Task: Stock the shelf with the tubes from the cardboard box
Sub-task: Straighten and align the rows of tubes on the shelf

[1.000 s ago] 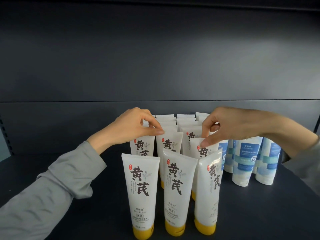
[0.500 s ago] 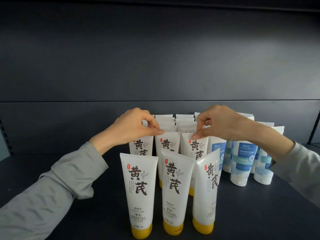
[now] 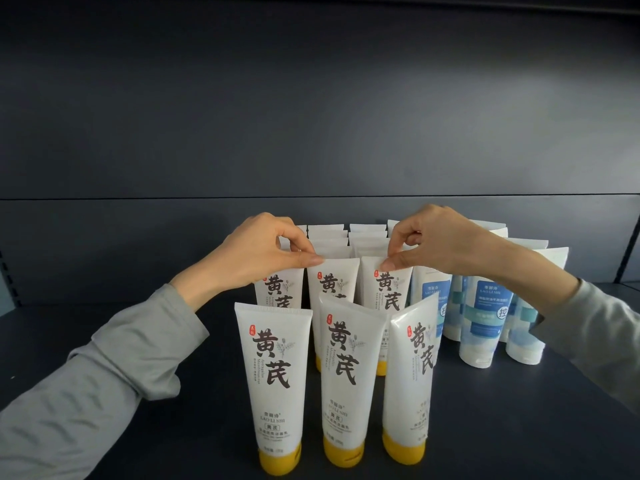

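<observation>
White plastic tubes with yellow caps stand cap-down in three files on the dark shelf [image 3: 519, 431]. The front row is nearest me. The front-left tube [image 3: 273, 386] and front-middle tube [image 3: 343, 382] are upright and face forward. The front-right tube [image 3: 410, 382] is turned and tilts toward the middle one.

Both grips work in the second row, directly behind. My left grip [image 3: 263, 258] pinches the crimped top edge of the second-row left tube [image 3: 277, 294] between thumb and forefinger, other fingers curled. My right grip [image 3: 433, 247] pinches the top edge of the second-row right tube [image 3: 388, 294] the same way. The second-row middle tube [image 3: 332, 284] stands between them, untouched.

Each held tube lies straight below its grip, long axis vertical. The front row hides whether the caps touch the shelf. In my judgement, the coming move is a small seat-and-square correction along that vertical axis, followed by release. Each grip is nearer its own file, so no crossing is required.

Beyond, the rear rows [image 3: 329, 233] run toward the back panel. Blue-labelled tubes [image 3: 485, 317] stand just right of the files. The cardboard box is not in view.
</observation>
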### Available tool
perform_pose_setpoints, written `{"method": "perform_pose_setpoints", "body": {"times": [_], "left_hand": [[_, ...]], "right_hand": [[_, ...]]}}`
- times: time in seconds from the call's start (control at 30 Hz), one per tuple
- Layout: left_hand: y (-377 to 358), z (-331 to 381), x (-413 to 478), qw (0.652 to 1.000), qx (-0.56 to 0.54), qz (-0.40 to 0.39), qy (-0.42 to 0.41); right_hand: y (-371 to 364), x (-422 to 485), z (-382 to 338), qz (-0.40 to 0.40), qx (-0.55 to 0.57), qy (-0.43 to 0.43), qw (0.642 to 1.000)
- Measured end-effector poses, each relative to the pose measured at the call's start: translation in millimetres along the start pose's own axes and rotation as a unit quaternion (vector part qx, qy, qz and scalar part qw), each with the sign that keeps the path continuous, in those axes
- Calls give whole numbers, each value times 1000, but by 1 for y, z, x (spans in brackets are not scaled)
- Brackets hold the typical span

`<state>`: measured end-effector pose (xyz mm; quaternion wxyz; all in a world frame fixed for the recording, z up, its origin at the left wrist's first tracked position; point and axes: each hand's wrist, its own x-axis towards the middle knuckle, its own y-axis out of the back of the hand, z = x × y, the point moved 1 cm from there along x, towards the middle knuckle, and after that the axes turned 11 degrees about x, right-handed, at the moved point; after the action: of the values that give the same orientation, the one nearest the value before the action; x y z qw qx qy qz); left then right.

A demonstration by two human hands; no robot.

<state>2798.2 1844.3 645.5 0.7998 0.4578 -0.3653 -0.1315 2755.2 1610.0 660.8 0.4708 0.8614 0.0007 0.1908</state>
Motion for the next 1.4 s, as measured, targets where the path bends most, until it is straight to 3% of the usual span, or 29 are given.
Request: {"method": "perform_pose_setpoints", "body": {"times": [0.23, 0.43, 0.53, 0.7, 0.87, 1.4], "left_hand": [[5, -1, -6, 1000, 8, 8, -3], [32, -14, -16, 996, -54, 76, 4], [44, -13, -29, 996, -77, 38, -12], [51, -6, -55, 990, -92, -97, -52], [53, -5, -66, 981, -117, -144, -58], [43, -7, -62, 996, -69, -40, -40]], "right_hand": [[7, -5, 7, -19, 53, -8, 998], [14, -9, -4, 23, 145, 15, 989], [14, -17, -21, -32, 169, 31, 985], [5, -35, -49, -191, 148, 86, 967], [1, -46, -64, -240, 100, 90, 961], [-10, -30, -66, -150, 56, 105, 981]]}}
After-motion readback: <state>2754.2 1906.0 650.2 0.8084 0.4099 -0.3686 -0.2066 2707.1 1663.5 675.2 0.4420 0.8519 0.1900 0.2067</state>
